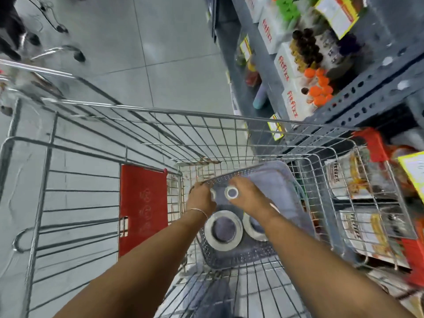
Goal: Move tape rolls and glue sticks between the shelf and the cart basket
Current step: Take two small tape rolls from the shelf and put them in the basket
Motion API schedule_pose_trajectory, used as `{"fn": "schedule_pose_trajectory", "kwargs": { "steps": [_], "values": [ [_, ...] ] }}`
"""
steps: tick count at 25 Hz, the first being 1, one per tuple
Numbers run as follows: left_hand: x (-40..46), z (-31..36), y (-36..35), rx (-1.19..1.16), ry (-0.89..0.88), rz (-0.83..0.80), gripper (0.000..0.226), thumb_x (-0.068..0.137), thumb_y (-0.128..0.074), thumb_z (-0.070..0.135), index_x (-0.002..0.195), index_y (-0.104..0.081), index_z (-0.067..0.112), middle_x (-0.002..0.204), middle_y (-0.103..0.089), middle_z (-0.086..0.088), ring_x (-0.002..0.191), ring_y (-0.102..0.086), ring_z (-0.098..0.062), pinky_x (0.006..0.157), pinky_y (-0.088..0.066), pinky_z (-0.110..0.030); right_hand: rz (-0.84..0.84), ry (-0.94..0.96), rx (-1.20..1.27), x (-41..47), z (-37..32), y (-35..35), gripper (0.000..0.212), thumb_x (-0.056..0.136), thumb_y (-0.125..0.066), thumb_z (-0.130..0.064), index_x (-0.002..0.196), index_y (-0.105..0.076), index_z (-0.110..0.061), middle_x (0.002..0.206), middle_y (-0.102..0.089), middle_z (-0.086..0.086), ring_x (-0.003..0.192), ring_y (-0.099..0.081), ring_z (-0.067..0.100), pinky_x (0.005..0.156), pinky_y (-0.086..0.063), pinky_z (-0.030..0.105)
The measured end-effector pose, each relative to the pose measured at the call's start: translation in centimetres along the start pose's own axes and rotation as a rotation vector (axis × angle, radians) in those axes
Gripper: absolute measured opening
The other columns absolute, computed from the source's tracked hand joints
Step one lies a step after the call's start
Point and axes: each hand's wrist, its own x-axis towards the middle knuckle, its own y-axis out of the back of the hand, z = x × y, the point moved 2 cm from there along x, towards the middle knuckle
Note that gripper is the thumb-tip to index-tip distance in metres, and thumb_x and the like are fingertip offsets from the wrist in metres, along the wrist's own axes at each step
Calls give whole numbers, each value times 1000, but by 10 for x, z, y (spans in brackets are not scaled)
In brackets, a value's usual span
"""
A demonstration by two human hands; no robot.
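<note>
Both my hands reach down into a grey perforated plastic basket [291,193] that lies in the wire cart [160,111]. My right hand [250,198] grips a small clear tape roll [232,193] at its fingertips. My left hand [200,197] is closed around another small tape roll [213,194], mostly hidden by the fingers. Two large clear tape rolls lie flat in the basket: one [223,230] below my left wrist, the other [254,228] partly under my right forearm. No glue sticks are visible.
A grey metal shelf [358,97] stands on the right with white boxes [291,104] of capped bottles and orange caps [317,88]. A red child-seat flap [143,207] sits left of the basket. Packaged goods [367,226] lie outside the cart's right wall.
</note>
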Motion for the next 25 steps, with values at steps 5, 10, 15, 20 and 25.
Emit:
{"fn": "schedule_pose_trajectory", "kwargs": {
  "steps": [5,10,15,20,25],
  "values": [
    [11,-8,-25,-34,46,-25,21,84,-59,6,104,-61,1,124,-51,-20,104,-59,-38,89,-48,-40,19,-38,34,8,17,-25,58,72,-79,-9,126,-58,-6,130,-58,20,121,-55,35,101,-46,44],
    [13,-12,-36,-57,65,19,23,85,-58,3,108,-59,2,128,-49,-20,104,-59,-40,89,-46,-38,-26,-7,-124,17,20,-37,50,74,-76,-14,121,-60,-9,123,-57,15,115,-54,34,96,-47,40],
    [16,-14,-40,-60,89,20,21,84,-59,5,104,-60,0,123,-49,-20,99,-60,-43,87,-48,-43,-15,32,-218,17,21,-46,45,77,-71,-14,120,-58,-11,121,-54,10,114,-53,31,92,-51,41],
    [9,-9,-31,-44,66,-39,32,80,-70,13,108,-59,3,124,-48,-17,101,-61,-39,90,-47,-39,-16,73,-210,7,15,-29,54,76,-75,-22,125,-53,-10,128,-53,11,118,-51,32,94,-49,43],
    [-22,44,23,62,-163,47,40,84,-66,19,121,-53,10,126,-54,-12,113,-56,-33,92,-48,-39,129,80,-127,-43,-8,63,66,78,-76,-26,136,-46,-15,141,-48,6,131,-43,27,105,-43,40]
  ]
}}
